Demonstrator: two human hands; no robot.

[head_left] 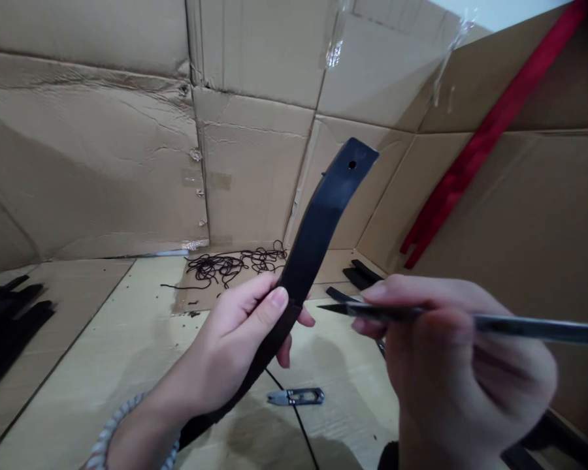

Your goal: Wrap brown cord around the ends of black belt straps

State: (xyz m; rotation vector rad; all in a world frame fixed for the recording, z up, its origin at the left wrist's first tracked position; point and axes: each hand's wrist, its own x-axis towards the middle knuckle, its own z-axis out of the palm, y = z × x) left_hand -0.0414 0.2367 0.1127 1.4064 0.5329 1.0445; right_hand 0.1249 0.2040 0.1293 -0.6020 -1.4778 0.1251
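Note:
My left hand (247, 333) is closed around a long, flat, dark strip (318, 228), with the thumb pressed on its front face. The strip curves up and to the right, and near its upper end is a small round hole. Below the thumb, the strip's lower part looks like a black covering and runs down behind my wrist. My right hand (451, 352) grips a slim, pen-like tool (519, 326) with a dark pointed tip. The tip points left, close to the strip beside my left fingers; I cannot tell whether they touch.
Small thread snips (295, 396) lie on the pale table (161, 339) across a black cord (304, 434). Tangled dark cord (220, 267) sits at the back. Black strips (10, 326) are stacked left, others (343, 295) right. Cardboard walls (255, 163) enclose the space; a red strip (494, 137) hangs right.

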